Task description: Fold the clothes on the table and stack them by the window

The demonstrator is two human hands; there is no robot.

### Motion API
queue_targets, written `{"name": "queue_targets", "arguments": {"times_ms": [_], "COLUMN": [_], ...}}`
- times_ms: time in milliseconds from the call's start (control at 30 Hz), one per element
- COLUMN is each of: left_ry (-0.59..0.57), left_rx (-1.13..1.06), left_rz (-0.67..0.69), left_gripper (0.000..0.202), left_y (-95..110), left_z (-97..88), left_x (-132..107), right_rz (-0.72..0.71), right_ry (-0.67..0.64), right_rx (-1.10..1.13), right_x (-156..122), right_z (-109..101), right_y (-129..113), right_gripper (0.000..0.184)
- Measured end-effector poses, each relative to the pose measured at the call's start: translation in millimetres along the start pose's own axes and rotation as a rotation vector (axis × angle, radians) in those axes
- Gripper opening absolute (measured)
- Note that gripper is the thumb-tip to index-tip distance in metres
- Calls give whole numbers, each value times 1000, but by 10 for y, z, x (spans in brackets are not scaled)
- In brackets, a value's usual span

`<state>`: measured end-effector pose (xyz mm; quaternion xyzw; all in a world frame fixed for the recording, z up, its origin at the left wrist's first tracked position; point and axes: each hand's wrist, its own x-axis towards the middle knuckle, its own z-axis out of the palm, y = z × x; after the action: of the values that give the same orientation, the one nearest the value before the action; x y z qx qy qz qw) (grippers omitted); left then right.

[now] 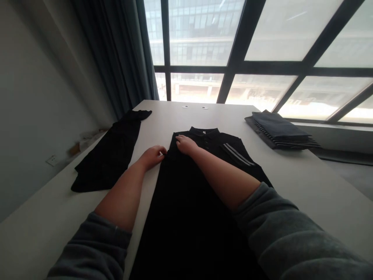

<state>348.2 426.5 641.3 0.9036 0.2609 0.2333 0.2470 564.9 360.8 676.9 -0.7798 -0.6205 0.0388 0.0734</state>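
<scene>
A black polo shirt (198,217) lies spread on the table, its collar towards the window. Its right-hand sleeve, with two pale stripes, is folded in over the chest. At the shirt's left edge, my left hand (154,155) pinches the black fabric between thumb and fingers. My right hand (186,144) rests on the upper left of the shirt, just below the shoulder, with its fingers extended flat on the cloth. My right forearm crosses over the chest and hides part of it.
The white table (163,112) reaches to the window. Another black garment (112,151) lies along its left side. A stack of folded dark clothes (281,130) sits at the right edge. Two small white round pieces (205,108) are at the far end. A dark curtain (116,46) hangs behind.
</scene>
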Motion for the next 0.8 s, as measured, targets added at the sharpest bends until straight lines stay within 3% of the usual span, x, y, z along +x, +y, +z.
{"name": "queue_targets", "arguments": {"times_ms": [100,200,567,667,800], "left_ry": [-24,-32,19,63,35], "left_rx": [22,65,384,462,456], "left_rz": [12,-5,-146,-125,-26], "left_gripper": [22,23,32,32,54], "left_y": [-21,-1,272,438,550], "left_z": [37,57,-58,6,221], "left_x": [14,27,26,37,85], "right_rz": [-42,-12,44,36,29], "right_ry": [-153,-215,-150,-128,-115], "right_rx": [-18,-58,-65,-55,-47], "right_x": [315,506,754,735,713], "right_z": [9,97,219,223,220], "right_y": [88,172,264,262,250], "right_gripper": [60,64,71,71,71]}}
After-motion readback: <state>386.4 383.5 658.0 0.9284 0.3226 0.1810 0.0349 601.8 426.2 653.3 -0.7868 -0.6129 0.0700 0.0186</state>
